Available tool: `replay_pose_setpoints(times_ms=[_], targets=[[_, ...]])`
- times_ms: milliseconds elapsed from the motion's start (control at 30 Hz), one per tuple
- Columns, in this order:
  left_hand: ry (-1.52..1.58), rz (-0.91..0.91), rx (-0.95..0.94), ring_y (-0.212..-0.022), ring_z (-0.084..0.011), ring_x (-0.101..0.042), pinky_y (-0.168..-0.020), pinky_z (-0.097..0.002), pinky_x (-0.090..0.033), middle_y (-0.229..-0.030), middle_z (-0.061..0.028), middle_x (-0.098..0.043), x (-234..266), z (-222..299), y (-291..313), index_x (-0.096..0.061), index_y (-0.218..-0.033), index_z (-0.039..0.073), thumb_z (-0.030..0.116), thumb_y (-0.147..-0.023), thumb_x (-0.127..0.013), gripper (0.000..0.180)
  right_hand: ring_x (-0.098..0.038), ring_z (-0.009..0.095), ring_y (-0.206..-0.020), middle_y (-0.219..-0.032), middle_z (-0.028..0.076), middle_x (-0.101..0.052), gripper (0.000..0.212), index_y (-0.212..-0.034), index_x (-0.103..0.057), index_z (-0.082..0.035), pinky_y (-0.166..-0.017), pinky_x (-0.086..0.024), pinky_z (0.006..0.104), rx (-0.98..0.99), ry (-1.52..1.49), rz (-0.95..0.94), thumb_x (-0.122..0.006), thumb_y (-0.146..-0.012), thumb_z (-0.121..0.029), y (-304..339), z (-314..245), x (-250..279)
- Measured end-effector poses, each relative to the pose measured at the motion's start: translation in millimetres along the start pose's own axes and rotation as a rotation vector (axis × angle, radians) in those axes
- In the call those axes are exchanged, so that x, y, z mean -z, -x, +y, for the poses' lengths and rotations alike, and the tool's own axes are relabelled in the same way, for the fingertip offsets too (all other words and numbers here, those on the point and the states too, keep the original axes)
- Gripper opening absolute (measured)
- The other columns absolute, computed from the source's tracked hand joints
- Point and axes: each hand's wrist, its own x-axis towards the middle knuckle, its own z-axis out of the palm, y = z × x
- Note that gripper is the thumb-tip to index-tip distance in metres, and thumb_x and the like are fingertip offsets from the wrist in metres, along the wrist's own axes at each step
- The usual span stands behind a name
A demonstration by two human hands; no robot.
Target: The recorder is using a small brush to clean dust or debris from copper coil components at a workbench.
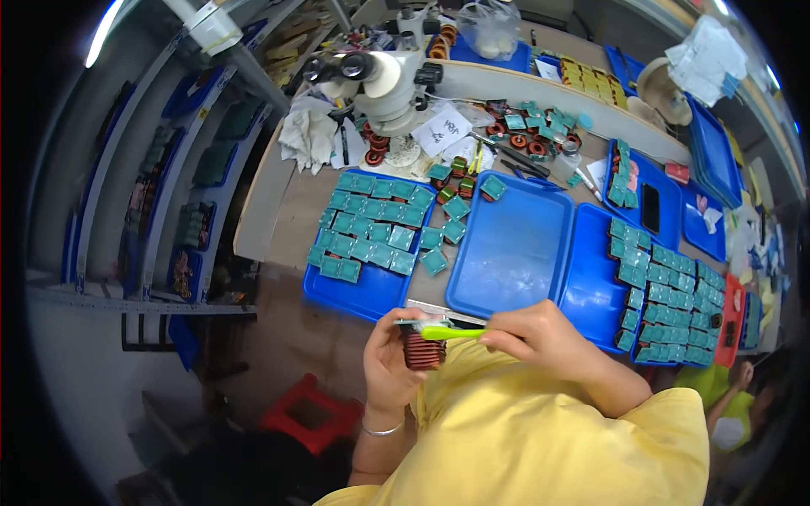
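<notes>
A reddish-brown wound component (424, 352) is clamped between the thumb and fingers of the left hand (385, 358), with its ribbed side facing outward. A lime-green tool (454, 334) is pinched in the closed fingers of the right hand (536, 337), and its tip is held at the component's upper end; whether they touch cannot be told. Just beyond the fingers, a blue tray (510, 261) is set on the tabletop (291, 211), with a single teal-topped piece (494, 188) placed in its far corner. To the left of it, another tray (359, 295) is filled with rows of similar pieces; more rows are held in a tray (591, 291) to the fingers' right. Farther off, ahead and leftward, a white microscope (388, 88) is stationed.
</notes>
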Motion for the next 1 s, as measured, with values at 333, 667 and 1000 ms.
replay_pose_setpoints(times_ms=[333, 667, 1000], targets=[[0.374, 0.323, -0.520, -0.106, -0.0287, -0.049, -0.091, -0.0411, -0.043, -0.128, -0.0143, -0.040, 97, 70, 12, -0.036, -0.130, 0.012, 0.048, -0.081, -0.055, 0.064, -0.031, 0.003, -0.042, -0.049, -0.005, -0.038, 0.034, -0.062, -0.055, -0.003, -0.039, -0.020, 0.0196, -0.387, -0.167, 0.205, -0.047, -0.090, -0.021, -8, 49, 1], [0.038, 0.649, -0.185, -0.092, -0.0190, -0.053, -0.082, -0.0310, -0.045, -0.114, -0.0133, -0.049, 166, -23, -7, -0.042, -0.122, 0.007, 0.018, -0.090, -0.048, 0.035, -0.033, 0.004, -0.043, -0.048, -0.004, -0.039, 0.038, -0.062, -0.055, -0.004, -0.040, -0.022, 0.0214, -0.497, 0.060, 0.243, -0.046, -0.091, -0.028, 14, 95, 22], [-1.594, 0.383, -0.436, -0.096, -0.0310, -0.051, -0.085, -0.0395, -0.036, -0.108, -0.0154, -0.054, 198, -119, -53, -0.058, -0.103, 0.005, -0.003, -0.064, -0.063, 0.040, -0.039, 0.008, -0.046, -0.049, 0.001, -0.044, 0.038, -0.063, -0.058, -0.001, -0.043, -0.030, 0.0265, -0.704, 0.033, 0.570, -0.050, -0.088, -0.028, 106, 190, 18]])
